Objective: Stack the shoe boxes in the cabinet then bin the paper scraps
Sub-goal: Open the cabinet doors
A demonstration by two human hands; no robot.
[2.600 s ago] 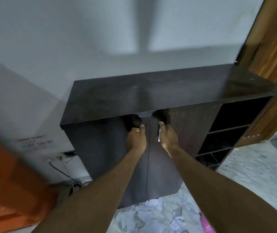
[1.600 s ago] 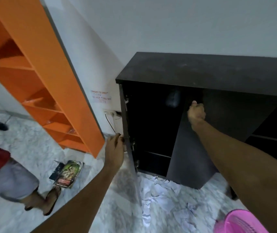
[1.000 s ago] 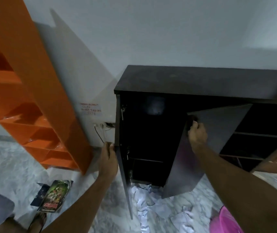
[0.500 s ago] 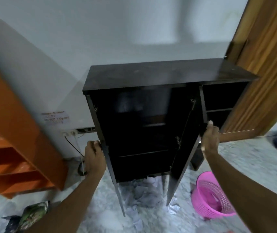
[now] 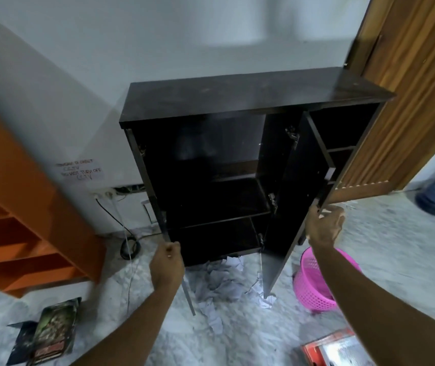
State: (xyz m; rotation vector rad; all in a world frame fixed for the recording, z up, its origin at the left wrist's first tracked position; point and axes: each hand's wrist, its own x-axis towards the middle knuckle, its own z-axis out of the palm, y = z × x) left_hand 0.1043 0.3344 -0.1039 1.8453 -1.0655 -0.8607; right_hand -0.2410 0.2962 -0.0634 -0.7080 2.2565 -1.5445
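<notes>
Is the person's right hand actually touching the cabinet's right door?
Touching. The head view shows the right hand with its fingers on the outer edge of the open right door, with no gap visible between them.

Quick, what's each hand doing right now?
Left hand: fingers grip the edge of the left cabinet door.
Right hand: fingers grip the edge of the right cabinet door.

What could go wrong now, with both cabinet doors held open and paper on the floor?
The paper scraps lie right before the cabinet, so a foot could slip on them. The right door swings close to the pink basket and might knock it. The cable beside the left hand could trip someone.
</notes>
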